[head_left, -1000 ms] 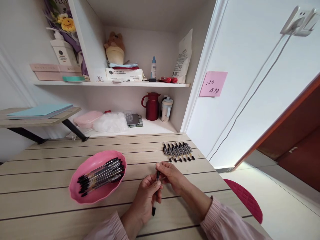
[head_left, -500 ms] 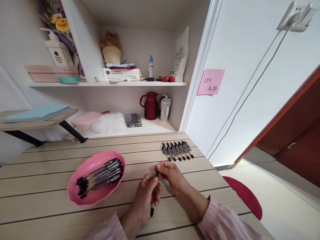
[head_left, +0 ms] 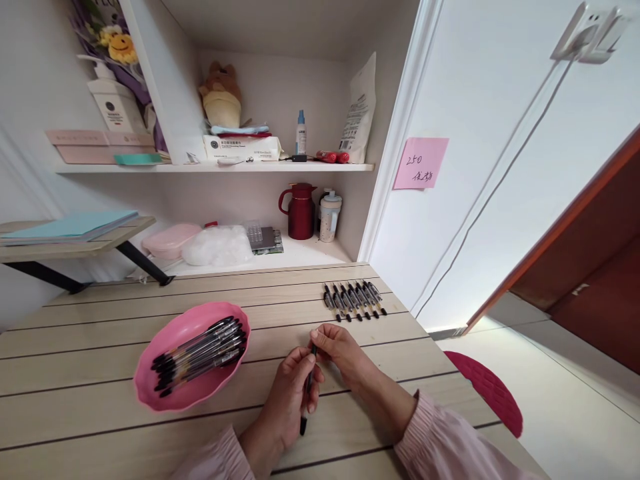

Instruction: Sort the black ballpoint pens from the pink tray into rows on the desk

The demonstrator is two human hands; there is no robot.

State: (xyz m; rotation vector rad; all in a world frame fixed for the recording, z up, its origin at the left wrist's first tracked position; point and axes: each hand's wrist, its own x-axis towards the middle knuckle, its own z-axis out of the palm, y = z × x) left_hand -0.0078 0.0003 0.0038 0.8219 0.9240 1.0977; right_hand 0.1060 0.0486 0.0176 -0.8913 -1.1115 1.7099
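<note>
Held over the table in front of me is a black-capped pen (head_left: 303, 425), its lower end pointing toward me. My left hand (head_left: 287, 397) is closed around the barrel, thumb on top. At the upper end of the same pen, my right hand (head_left: 343, 353) pinches with thumb and fingertips; the very tip is partly hidden by these fingers. Left of my hands, a pink scalloped bowl (head_left: 145, 390) contains several clear-barrelled pens (head_left: 203, 355) with black ends. Beyond my right hand, several similar pens (head_left: 354, 301) lie side by side in a row.
The slatted wooden table (head_left: 90, 413) meets a white shelf unit bearing a red jug (head_left: 301, 213) and a pale cup (head_left: 329, 219). A small raised stand (head_left: 95, 248) is at the left. A crimson round seat (head_left: 487, 393) is beside the table's right edge.
Both hands keep their grip on the pen. The right fingertips have shifted very slightly at its upper end, and the camera view has moved a little.
</note>
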